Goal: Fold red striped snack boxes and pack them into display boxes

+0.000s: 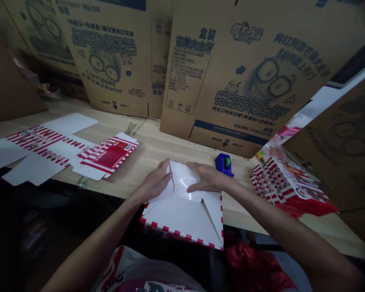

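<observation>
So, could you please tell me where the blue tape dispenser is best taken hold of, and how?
I'd probably pinch the tape dispenser across its blue sides, coming from above: it sits low on the table, the large carton stands behind it, and the right forearm passes close in front. Best leave its green part alone.

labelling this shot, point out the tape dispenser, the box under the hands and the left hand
Tape dispenser (220, 164): head view, on its blue body.
Box (181, 217): head view, on its white panel.
Left hand (156, 182): head view, on its back.
</observation>
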Demonstrator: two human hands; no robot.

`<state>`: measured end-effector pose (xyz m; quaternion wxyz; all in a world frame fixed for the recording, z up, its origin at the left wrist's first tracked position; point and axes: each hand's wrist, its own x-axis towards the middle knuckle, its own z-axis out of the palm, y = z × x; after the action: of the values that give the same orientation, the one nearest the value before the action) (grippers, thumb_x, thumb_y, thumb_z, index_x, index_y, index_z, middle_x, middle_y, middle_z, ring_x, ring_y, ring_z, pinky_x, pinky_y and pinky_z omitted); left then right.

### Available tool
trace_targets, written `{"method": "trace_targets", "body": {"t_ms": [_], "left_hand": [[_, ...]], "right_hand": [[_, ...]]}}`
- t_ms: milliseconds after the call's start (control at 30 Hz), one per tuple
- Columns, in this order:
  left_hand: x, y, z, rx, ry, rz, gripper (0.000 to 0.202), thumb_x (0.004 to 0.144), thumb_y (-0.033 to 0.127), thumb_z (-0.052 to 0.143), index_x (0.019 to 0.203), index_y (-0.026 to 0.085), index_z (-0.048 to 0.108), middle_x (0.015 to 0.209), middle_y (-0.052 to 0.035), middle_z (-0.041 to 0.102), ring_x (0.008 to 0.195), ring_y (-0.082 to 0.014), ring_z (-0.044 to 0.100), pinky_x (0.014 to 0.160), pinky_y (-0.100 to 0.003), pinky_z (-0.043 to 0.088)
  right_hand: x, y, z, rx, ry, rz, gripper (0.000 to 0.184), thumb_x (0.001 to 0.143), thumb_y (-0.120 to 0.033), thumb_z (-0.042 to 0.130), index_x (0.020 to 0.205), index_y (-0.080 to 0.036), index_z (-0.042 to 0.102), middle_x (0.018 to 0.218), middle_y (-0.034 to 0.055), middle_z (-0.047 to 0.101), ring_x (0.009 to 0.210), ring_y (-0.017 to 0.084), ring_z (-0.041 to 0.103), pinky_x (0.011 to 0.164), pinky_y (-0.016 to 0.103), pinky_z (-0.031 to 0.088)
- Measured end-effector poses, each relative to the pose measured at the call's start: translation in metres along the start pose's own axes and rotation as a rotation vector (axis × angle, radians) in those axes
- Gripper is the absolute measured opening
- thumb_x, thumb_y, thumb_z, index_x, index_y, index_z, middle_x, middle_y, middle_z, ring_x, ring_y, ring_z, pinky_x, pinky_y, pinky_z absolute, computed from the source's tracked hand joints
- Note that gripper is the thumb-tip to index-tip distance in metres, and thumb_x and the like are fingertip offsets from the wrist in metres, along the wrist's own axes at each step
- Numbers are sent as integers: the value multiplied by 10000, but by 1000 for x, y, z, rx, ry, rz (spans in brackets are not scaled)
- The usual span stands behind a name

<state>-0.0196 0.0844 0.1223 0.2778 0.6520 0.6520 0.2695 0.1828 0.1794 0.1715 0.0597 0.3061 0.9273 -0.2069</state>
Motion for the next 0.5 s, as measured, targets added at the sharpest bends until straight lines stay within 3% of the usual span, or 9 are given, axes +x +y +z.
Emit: {"method": "trace_targets", "body": {"t_ms": [167,267,333,500], "left_hand": [[2,1,1,-147,36,-52,661,829,220,427,1440,14,282,1506,-225,357,1395,-290,349,1159,-437,259],[-1,1,-2,-326,42,-109,662,796,261,509,1418,97,355,1450,-158,471,1360,-281,408,1125,-403,323],[-3,-1,-2,-472,30,-159,631,775,293,546,1377,157,416,1367,-107,566,1293,-272,488,1058,-379,404],[-4,5,-3,-867,42,-312,501,668,243,595,1161,155,571,1079,-78,707,990,-250,665,820,-339,533]], "right_hand": [[-4,-6,11,-155,101,-62,876,681,-488,771,1372,-87,412,1344,224,509,1237,371,489,1016,512,409],[-6,9,-2,90,21,-75,812,749,-586,673,1397,-171,414,1374,164,512,1234,318,512,1020,474,427],[-7,22,-9,261,-62,1,762,773,-586,646,1392,-194,438,1365,141,533,1195,291,553,977,435,471],[-9,27,-12,472,-195,134,560,743,-539,698,1151,-158,655,1175,115,672,1031,285,651,822,380,554]]}}
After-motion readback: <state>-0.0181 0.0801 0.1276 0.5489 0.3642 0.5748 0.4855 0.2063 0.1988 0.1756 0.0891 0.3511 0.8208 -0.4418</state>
